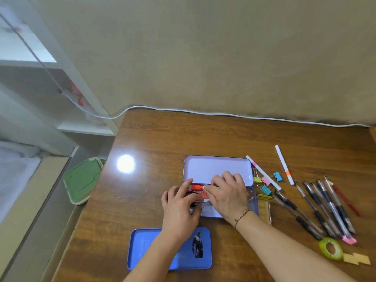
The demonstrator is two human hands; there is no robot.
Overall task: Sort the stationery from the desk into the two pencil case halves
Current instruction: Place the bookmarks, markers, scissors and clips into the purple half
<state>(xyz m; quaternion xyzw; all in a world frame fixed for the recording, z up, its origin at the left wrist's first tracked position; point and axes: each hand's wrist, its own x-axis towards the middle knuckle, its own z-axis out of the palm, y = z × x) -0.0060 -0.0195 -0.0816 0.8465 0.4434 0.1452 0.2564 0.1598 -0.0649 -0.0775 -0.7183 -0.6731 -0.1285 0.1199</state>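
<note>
Both hands meet over the near half of the open pencil tin: the left hand and right hand pinch opposite ends of a small red-and-white item, probably an eraser, its long axis running left-right inside that half. The far half is bare where visible. The unsorted pens and binder clips lie right, nearer the right hand; palms hide much of the near half.

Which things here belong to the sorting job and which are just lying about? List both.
Part of the job:
open pencil case under both hands
blue tray near the desk edge
pens
two white markers
binder clips
ruler
green tape dispenser
left hand, right hand

Lying about:
white cable
green lid beside the desk
</note>
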